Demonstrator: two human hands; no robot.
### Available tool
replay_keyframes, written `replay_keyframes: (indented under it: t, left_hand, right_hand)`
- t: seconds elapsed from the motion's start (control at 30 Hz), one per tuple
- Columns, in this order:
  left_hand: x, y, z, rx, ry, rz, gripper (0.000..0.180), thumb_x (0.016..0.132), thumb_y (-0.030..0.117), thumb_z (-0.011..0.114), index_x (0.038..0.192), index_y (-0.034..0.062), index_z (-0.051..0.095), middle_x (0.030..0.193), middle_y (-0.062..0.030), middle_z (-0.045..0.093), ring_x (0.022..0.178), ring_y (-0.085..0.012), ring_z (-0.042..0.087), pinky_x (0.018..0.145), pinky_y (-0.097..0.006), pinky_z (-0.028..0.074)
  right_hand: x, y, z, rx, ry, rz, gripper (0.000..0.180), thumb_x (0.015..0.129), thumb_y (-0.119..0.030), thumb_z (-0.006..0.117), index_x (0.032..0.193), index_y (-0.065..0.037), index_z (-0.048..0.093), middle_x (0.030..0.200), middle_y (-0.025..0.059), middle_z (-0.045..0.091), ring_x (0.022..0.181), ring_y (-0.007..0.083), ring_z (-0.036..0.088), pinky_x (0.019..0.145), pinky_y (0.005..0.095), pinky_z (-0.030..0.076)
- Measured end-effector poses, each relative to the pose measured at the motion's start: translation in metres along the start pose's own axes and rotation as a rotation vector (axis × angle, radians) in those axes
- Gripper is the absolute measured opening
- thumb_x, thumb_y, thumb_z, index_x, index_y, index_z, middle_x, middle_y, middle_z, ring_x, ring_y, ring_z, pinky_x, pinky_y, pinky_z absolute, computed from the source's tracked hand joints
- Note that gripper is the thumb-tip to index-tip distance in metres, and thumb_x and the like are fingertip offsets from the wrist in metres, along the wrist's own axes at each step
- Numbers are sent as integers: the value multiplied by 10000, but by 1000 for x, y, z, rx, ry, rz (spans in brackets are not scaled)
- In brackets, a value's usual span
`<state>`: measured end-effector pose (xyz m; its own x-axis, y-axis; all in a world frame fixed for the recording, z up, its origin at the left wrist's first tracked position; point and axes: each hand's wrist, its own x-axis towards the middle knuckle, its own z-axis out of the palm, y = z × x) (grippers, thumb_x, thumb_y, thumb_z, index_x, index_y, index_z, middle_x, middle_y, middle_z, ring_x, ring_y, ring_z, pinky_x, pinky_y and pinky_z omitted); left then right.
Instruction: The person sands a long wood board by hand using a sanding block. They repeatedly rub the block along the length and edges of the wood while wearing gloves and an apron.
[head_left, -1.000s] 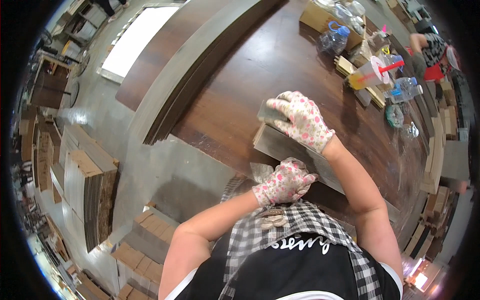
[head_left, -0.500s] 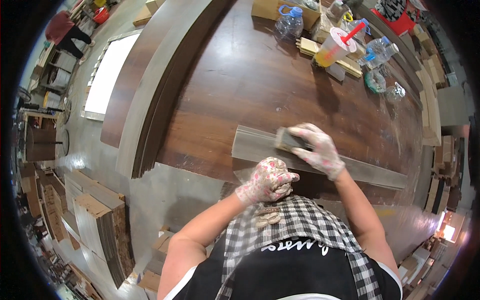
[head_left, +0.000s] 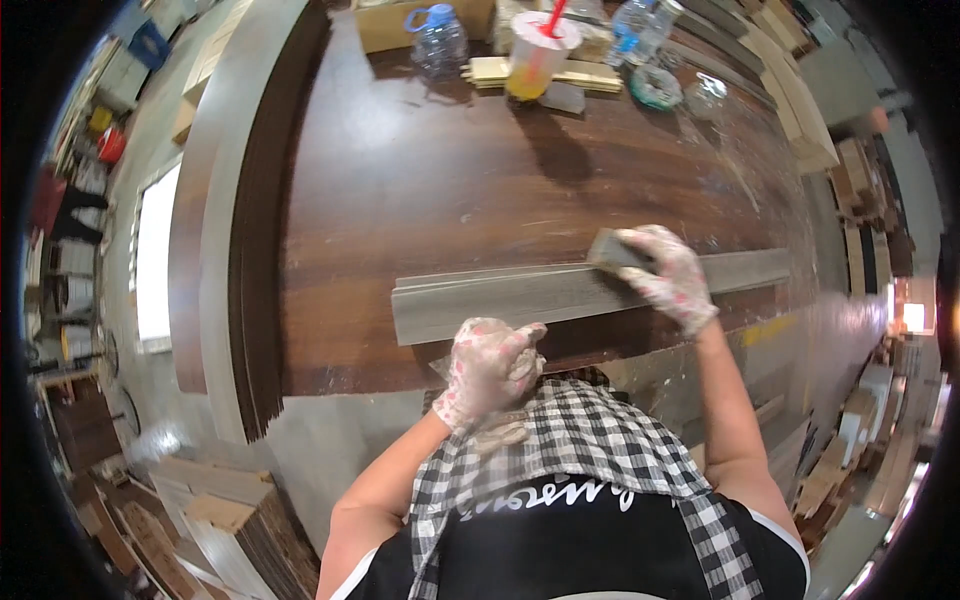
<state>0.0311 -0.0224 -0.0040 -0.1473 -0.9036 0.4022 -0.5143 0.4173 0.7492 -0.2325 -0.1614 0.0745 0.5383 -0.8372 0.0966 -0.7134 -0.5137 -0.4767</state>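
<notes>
Head view: centre-right, your right hand (head_left: 674, 282) clamps a block (head_left: 612, 251) by grey planks (head_left: 480, 305); lower centre, your left hand (head_left: 488, 368), can't tell its grip.

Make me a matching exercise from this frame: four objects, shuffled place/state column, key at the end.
Column 1
1. small grey rectangular block
2. long flat grey boards
3. clear plastic cup with red straw
4. clear plastic bottle with blue cap and handle

Column 2
A. contains yellow liquid
B. in front of the brown cardboard box
C. held in the white floral-gloved right hand
D. lying along the near side of the dark brown wooden table

Pairs: 1-C, 2-D, 3-A, 4-B
</notes>
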Motion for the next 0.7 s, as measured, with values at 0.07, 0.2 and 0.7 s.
replay_keyframes:
  t: [0.07, 0.2, 0.7]
  left_hand:
    - [5, 6, -3, 74, -55, 9, 406, 749, 149, 749, 1150, 125, 689, 703, -61, 626, 737, -258, 638, 708, -429, 485]
    - [1, 0, 0, 207, -171, -27, 469, 714, 194, 743, 1170, 103, 683, 713, -97, 635, 727, -294, 638, 718, -442, 475]
    - [94, 80, 79, 440, -410, -211, 704, 816, 300, 762, 1374, -40, 497, 1428, -220, 515, 848, -371, 674, 785, -450, 526]
  right_hand:
    - [13, -38, 38, 52, 44, -155, 452, 798, -233, 774, 1200, -54, 671, 1116, 157, 673, 1064, 345, 632, 949, 430, 515]
    - [2, -40, 54, -57, 56, -167, 423, 816, -276, 737, 1193, -96, 670, 1033, 154, 673, 1039, 336, 626, 907, 440, 514]
    - [-62, 110, -51, -213, 191, 192, 359, 776, -231, 717, 1102, -86, 678, 983, 127, 672, 1015, 333, 630, 902, 446, 512]
